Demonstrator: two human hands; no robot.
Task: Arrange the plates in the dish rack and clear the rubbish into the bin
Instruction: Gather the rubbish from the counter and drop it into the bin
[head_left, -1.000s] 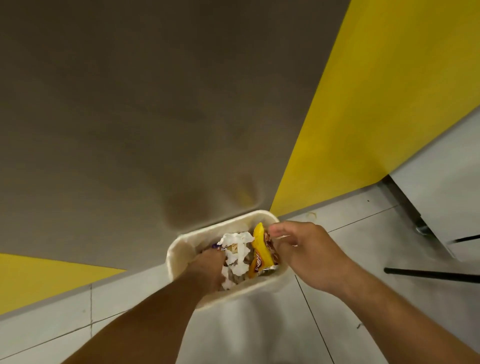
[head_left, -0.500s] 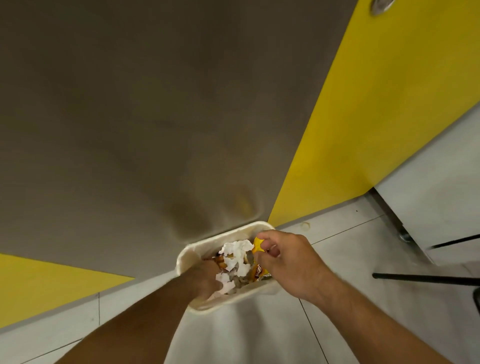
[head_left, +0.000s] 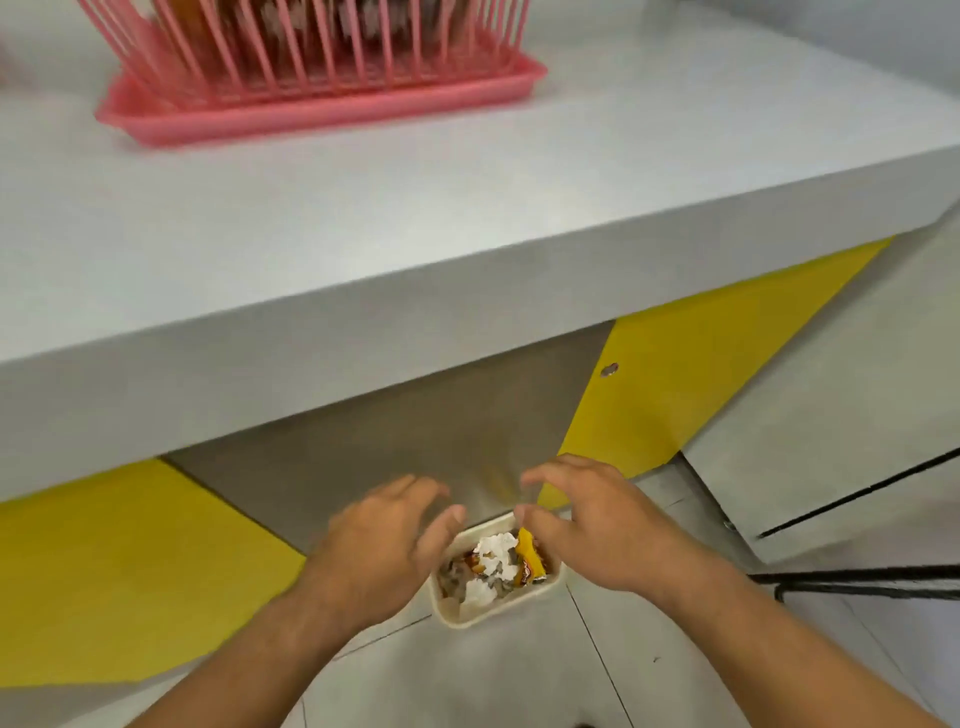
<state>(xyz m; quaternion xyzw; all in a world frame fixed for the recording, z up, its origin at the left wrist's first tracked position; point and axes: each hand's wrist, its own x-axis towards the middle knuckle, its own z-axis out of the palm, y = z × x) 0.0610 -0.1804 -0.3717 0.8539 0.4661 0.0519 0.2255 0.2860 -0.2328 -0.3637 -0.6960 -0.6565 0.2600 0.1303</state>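
Observation:
A small cream bin (head_left: 551, 587) stands on the tiled floor against the counter's front panel. It holds crumpled white paper (head_left: 492, 552), a yellow wrapper (head_left: 525, 550) and other scraps. My left hand (head_left: 387, 540) hovers above the bin's left side, fingers spread, holding nothing. Over the bin's right side is my right hand (head_left: 582, 525), also with parted fingers and nothing in it. On the white counter (head_left: 467, 218) above sits a pink dish rack (head_left: 322, 67) with blurred plates standing in it.
The counter's thick front edge overhangs the bin. Yellow (head_left: 701, 384) and grey panels form the counter's front. A black metal leg (head_left: 857, 577) lies along the floor at the right.
Both hands have lifted out of the bin and let go of the rubbish, which stays inside. The view has tilted up, bringing the counter top and pink dish rack into sight.

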